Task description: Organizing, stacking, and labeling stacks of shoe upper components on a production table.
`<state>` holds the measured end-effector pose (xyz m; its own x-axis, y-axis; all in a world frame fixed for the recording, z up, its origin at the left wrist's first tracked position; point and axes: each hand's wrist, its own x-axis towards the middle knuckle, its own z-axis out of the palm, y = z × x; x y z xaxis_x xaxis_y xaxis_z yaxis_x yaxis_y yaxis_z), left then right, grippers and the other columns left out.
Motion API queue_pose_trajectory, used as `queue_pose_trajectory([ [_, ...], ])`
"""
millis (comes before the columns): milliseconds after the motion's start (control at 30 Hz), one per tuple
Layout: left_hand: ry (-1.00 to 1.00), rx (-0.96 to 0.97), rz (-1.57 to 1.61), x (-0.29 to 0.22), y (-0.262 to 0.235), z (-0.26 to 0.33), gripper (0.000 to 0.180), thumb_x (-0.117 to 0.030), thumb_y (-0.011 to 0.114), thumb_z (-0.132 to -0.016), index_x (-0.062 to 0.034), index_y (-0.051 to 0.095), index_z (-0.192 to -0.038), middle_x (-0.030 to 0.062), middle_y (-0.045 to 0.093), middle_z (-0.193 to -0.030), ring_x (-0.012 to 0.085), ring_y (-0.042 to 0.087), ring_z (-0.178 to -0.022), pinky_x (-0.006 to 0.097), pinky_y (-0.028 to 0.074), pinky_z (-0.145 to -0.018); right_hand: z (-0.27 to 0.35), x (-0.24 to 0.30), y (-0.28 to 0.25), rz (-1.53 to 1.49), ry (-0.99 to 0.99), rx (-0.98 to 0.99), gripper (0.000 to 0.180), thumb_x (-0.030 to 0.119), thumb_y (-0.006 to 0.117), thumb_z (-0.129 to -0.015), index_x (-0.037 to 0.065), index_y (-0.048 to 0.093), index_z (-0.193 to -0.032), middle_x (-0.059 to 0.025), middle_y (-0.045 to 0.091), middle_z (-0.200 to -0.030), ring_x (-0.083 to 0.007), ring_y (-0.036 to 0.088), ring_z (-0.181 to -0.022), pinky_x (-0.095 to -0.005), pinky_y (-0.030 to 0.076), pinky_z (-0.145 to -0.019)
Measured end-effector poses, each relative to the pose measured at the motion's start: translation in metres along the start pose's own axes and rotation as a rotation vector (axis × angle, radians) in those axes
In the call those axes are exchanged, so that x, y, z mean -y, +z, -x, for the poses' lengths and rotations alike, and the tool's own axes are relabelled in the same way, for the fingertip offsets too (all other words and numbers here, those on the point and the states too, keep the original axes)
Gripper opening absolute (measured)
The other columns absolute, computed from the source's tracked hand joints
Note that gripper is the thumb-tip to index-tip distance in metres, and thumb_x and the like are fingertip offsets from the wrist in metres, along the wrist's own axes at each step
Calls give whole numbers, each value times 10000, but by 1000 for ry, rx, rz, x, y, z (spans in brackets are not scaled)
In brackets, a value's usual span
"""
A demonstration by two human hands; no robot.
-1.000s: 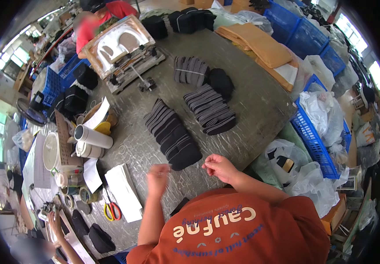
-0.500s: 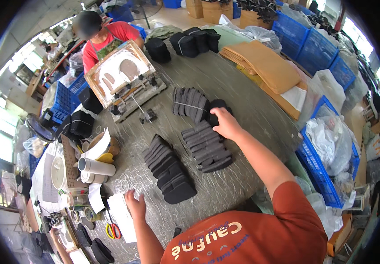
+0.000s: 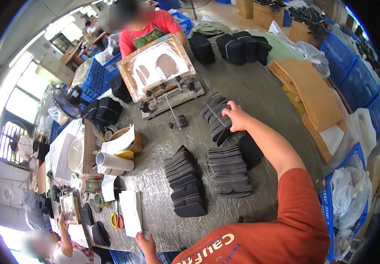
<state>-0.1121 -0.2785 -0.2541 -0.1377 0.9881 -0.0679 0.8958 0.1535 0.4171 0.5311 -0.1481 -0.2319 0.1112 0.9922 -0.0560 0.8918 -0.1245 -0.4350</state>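
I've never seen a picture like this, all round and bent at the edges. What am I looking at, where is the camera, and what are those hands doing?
There is no machine here: a person in an orange shirt wears a wide fisheye camera on the head, looking down, so straight edges curve near the rim.

The right hand reaches out across the grey table and grips a banded bundle of dark insoles. The left hand rests at the near table edge beside a white stack of paper.

Closer in lie two fanned rows of dark insoles, scissors with red and yellow handles and white rolls. Across the table another person in a red shirt stands behind a framed printing screen. A third person's hand shows at the lower left. Blue crates line the right side.
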Motion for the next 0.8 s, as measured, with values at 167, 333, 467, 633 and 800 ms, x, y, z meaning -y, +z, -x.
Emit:
queue_pose_trajectory([
  [167,29,47,62,-18,4,-5,432,-41,667,-725,28,485,-1110,238,386,-1235,355,514,-1008,367,459,-829,16,11,-6,-229,59,-351,613,71,768,-479,147,469,-1008,-191,273,-1268,-460,378,-1126,-475,410,-912],
  [333,287,-46,307,-70,-15,-39,377,-16,623,-760,30,494,-1111,200,455,-1192,299,545,-983,334,465,-808,70,129,-49,-250,-171,-360,580,75,752,-514,129,459,-1011,-193,269,-1268,-437,360,-1148,-449,383,-941],
  [467,366,-94,505,-138,-64,-64,325,-1,539,-800,18,531,-1124,142,582,-1082,226,554,-1012,313,446,-842,126,235,-20,-225,-561,-230,506,38,693,-545,115,479,-997,-179,279,-1267,-407,343,-1126,-428,375,-943],
  [633,364,163,634,-148,-87,-79,362,-99,567,-822,21,519,-1159,144,587,-1088,204,573,-967,295,454,-806,174,320,73,-178,-807,30,399,20,600,-657,145,505,-1024,-162,281,-1286,-396,395,-1078,-407,460,-859],
  [800,-18,397,602,-60,4,-68,289,-171,622,-825,37,617,-1025,76,646,-870,136,577,-793,247,451,-737,195,337,171,-33,-732,300,470,139,723,-613,139,537,-1044,-150,275,-1320,-368,380,-1106,-433,407,-931],
])
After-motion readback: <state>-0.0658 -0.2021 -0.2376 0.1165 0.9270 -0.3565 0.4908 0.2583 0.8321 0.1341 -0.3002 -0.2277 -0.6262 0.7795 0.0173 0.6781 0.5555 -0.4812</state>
